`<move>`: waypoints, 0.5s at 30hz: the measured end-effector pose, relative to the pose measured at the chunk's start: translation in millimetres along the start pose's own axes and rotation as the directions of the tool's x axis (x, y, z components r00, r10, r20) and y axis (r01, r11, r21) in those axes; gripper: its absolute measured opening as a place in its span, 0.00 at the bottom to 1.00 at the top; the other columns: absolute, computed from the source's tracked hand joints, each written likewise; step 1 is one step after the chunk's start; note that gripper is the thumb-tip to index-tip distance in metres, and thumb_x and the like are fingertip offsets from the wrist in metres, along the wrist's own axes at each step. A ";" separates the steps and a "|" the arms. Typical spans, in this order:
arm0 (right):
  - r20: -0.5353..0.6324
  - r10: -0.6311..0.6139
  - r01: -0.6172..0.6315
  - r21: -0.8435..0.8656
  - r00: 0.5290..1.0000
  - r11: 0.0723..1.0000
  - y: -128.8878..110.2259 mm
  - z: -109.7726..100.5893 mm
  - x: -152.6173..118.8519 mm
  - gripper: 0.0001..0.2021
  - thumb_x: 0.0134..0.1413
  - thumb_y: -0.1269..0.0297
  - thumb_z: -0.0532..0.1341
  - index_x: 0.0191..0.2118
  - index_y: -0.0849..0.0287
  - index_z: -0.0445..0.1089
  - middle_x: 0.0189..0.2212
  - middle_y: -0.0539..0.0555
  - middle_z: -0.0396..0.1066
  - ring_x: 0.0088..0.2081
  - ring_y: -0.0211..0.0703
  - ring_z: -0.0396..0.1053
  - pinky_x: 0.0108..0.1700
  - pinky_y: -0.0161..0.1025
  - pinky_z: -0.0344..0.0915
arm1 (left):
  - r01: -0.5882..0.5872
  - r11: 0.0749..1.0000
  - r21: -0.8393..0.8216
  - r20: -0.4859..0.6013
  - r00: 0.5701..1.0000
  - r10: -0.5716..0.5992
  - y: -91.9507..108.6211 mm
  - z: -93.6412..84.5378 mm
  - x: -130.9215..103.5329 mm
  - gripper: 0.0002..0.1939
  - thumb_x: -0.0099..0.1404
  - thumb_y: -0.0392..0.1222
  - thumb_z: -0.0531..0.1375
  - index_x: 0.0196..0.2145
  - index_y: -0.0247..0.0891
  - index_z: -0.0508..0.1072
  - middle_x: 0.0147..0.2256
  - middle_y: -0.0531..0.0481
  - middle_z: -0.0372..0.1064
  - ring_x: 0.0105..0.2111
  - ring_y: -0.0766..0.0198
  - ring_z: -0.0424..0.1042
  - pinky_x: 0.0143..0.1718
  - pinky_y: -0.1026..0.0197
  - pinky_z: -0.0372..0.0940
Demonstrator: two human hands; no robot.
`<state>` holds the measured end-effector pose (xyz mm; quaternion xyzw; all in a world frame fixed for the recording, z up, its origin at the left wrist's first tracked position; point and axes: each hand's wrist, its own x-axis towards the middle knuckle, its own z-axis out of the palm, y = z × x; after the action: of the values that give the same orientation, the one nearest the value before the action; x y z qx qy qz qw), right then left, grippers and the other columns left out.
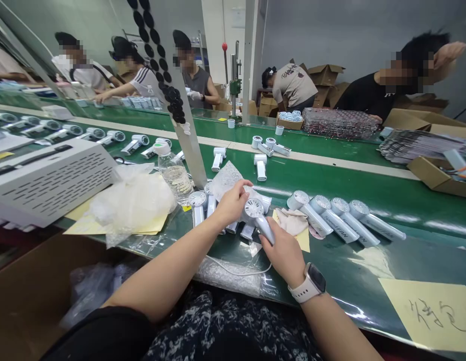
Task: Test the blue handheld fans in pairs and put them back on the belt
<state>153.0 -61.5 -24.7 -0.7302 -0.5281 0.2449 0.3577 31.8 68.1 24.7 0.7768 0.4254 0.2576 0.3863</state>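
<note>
My right hand (283, 250) is closed around the handle of a pale blue handheld fan (254, 208), its round grille tilted up toward me. A white cable (238, 274) curves beneath this hand; whether it joins the fan is hidden. Just beyond the fan head, my left hand (233, 203) has its fingers bent over a translucent bubble-wrap bag (226, 181), with the fingertips partly hidden. More fans (198, 205) lie under and beside my left forearm. To the right, several fans marked with lettering (340, 225) lie slanted in a row.
A metal post (191, 150) rises behind a clear bottle (175, 173). Plastic bags (131, 200) lie beside a vented white box (52, 180). Fans ride the green belt (315, 173). A folded cloth (292, 221) and a handwritten yellow sheet (430, 313) lie rightward. Co-workers stand across the line.
</note>
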 end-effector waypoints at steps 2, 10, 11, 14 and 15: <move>0.014 0.014 -0.014 0.015 1.000 1.000 -6.0 -3.0 -3.4 0.22 0.53 0.68 0.61 0.55 0.62 0.69 0.40 0.66 0.76 0.44 0.63 0.73 0.44 0.52 0.66 | -0.177 0.976 0.126 0.085 0.982 0.168 11.9 -0.7 -17.4 0.18 0.65 0.32 0.53 0.51 0.42 0.70 0.28 0.53 0.63 0.31 0.61 0.64 0.36 0.60 0.60; 0.394 -0.044 -0.181 0.515 0.918 0.838 -33.5 -37.7 -12.8 0.24 0.63 0.43 0.47 0.42 0.60 0.66 0.31 0.59 0.76 0.20 0.42 0.71 0.17 0.36 0.65 | -0.488 0.792 0.366 0.210 0.873 0.441 27.4 -27.9 -70.8 0.24 0.69 0.32 0.51 0.61 0.43 0.61 0.30 0.53 0.68 0.31 0.62 0.67 0.32 0.62 0.62; 0.494 -0.129 -0.243 0.619 0.860 0.747 -41.0 -42.3 -15.9 0.25 0.63 0.41 0.46 0.46 0.59 0.65 0.34 0.59 0.76 0.21 0.42 0.73 0.17 0.35 0.66 | -0.417 0.871 0.260 0.145 0.909 0.391 30.5 -37.5 -73.9 0.24 0.70 0.34 0.51 0.61 0.45 0.59 0.29 0.55 0.66 0.28 0.64 0.66 0.30 0.63 0.62; 0.640 -0.457 -0.321 0.736 0.618 0.597 -61.8 -56.2 -13.6 0.28 0.59 0.38 0.54 0.52 0.56 0.66 0.37 0.58 0.78 0.22 0.42 0.76 0.19 0.36 0.69 | -0.347 0.929 -0.125 -0.068 0.938 0.341 38.0 -79.4 -86.6 0.22 0.70 0.36 0.54 0.60 0.45 0.59 0.24 0.60 0.60 0.21 0.70 0.62 0.24 0.68 0.59; 0.626 -0.490 -0.227 0.727 0.607 0.648 -65.8 -59.8 -5.5 0.28 0.58 0.38 0.56 0.51 0.57 0.69 0.35 0.58 0.78 0.22 0.42 0.76 0.20 0.36 0.70 | -0.349 0.912 -0.216 -0.154 0.935 0.321 36.6 -98.4 -94.0 0.22 0.69 0.37 0.55 0.59 0.44 0.59 0.25 0.59 0.61 0.20 0.71 0.62 0.22 0.68 0.58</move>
<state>156.0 -70.2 63.9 -0.2842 -0.5357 0.7008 0.3756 -70.5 12.3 104.0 0.7697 0.2730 0.4137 0.4023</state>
